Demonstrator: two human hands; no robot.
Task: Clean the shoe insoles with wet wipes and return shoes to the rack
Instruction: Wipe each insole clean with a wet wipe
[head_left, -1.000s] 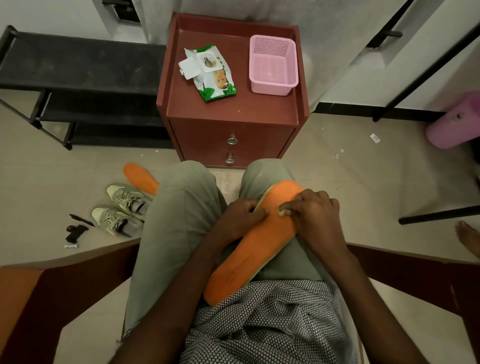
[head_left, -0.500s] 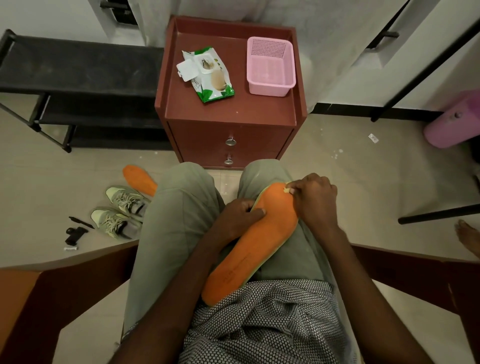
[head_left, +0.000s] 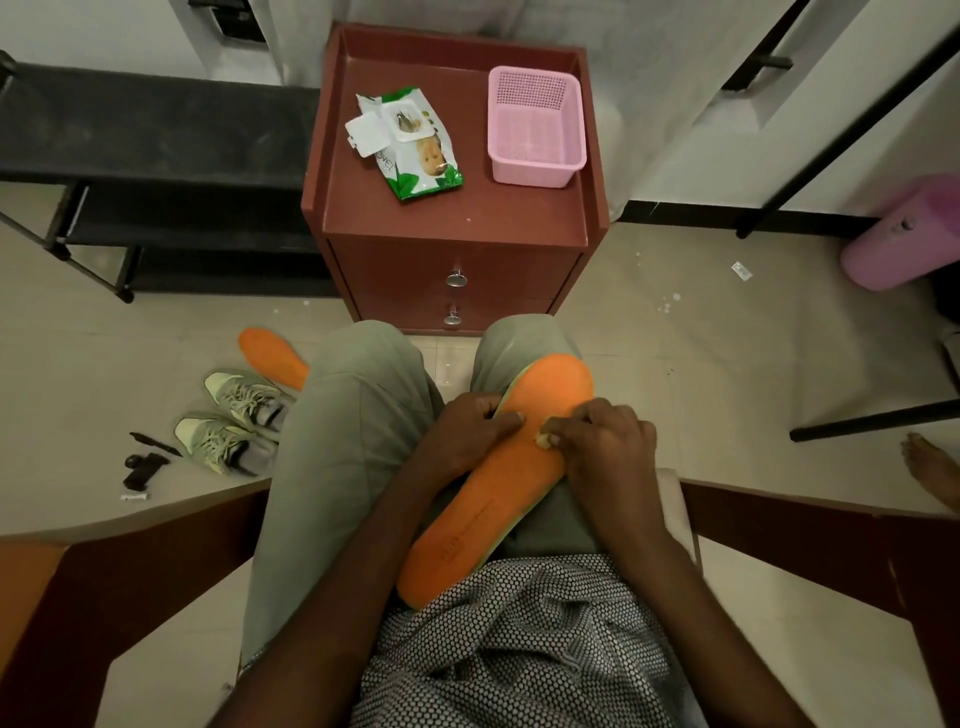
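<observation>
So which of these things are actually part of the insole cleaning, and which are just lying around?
Part of the job:
insole on the lap
wipe pinched in the right hand
left hand
wipes pack
second insole
shoes
rack

Lying about:
pink basket
dark bits on floor

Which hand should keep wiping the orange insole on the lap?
Right hand: it pinches the wipe on the insole. Left hand grips the insole's edge, steadying it.
</observation>
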